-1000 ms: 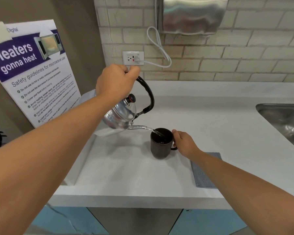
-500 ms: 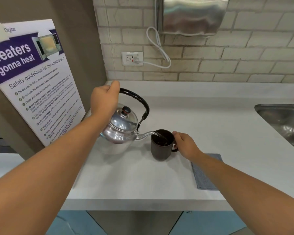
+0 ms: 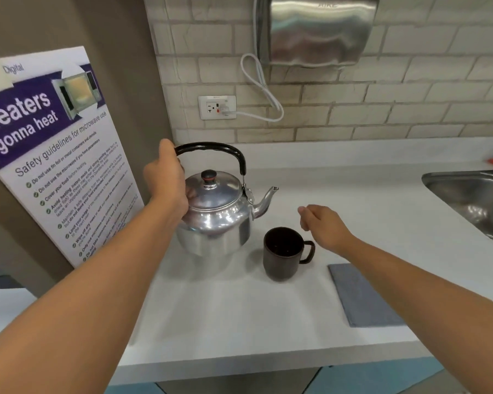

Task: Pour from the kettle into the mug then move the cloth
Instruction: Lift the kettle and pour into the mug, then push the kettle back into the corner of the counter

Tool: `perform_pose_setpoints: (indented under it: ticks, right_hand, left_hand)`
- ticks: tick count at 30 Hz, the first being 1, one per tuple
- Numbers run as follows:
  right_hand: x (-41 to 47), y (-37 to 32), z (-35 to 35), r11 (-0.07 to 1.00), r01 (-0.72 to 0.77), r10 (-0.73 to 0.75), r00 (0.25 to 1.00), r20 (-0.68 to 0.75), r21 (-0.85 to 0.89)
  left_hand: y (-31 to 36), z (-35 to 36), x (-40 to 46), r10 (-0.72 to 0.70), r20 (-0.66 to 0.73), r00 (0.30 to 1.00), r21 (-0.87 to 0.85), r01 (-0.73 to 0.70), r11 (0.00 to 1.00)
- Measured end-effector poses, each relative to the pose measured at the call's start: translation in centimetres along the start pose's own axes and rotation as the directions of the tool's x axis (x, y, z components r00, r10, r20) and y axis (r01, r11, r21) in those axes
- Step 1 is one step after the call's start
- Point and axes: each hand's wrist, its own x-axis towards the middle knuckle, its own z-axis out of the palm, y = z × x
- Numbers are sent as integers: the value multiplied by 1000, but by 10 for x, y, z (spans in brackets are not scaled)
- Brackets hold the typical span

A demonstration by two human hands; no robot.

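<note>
A shiny steel kettle (image 3: 217,220) with a black handle stands upright on the white counter (image 3: 239,314), spout pointing right. My left hand (image 3: 165,180) grips the left end of its handle. A dark brown mug (image 3: 282,254) stands just right of the kettle, its handle facing right. My right hand (image 3: 323,226) hovers above and to the right of the mug, off its handle, fingers loosely curled and holding nothing. A grey folded cloth (image 3: 362,297) lies flat on the counter to the right of the mug, partly under my right forearm.
A steel sink (image 3: 473,197) is set into the counter at the right. A safety poster (image 3: 49,155) leans on the left wall. On the brick wall hang a metal hand dryer (image 3: 319,29) and a socket (image 3: 217,107) with a white cable.
The kettle has gone from tilted and pouring over the mug to upright on the counter at the left. My right hand has let go of the mug and lifted away.
</note>
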Motion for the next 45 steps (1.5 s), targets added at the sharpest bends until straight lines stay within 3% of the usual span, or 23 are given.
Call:
perform_pose_setpoints:
  ticks: [4,8,12,15,30,33,37,42,45]
  right_hand:
    - [33,-55,-13,984,112,-93,986,-136,139]
    - [64,-107,0,953,255,-222,956,-194,165]
    - [92,-127,30,922,387,-386,921,-42,16]
    - [113,-120,51,898,436,-431,899,81,-64]
    - [185,-78,105,867,490,-471,865,172,-90]
    - [193,-73,111,852,511,-495,857,142,-110]
    - [206,-68,119,845,498,-484,867,115,-195]
    - [224,-64,124,891,319,-268,944,193,-324]
    - [230,-61,126,938,247,-186,950,251,-242]
  left_hand:
    - [-4,9,19,1,-7,1000,-72,-2,997]
    - [-20,20,40,11,11,1000,-90,-10,996]
    - [-40,31,67,7,-11,1000,-27,-8,1000]
    - [-56,37,90,-3,-40,999,20,4,1000]
    - [-111,42,151,-27,-48,998,57,29,998]
    - [-120,39,152,138,-13,990,200,-133,971]
    - [-128,32,162,314,121,942,383,-336,860]
    - [-126,33,193,224,257,940,597,-337,728]
    - [-127,35,205,108,276,955,675,-272,686]
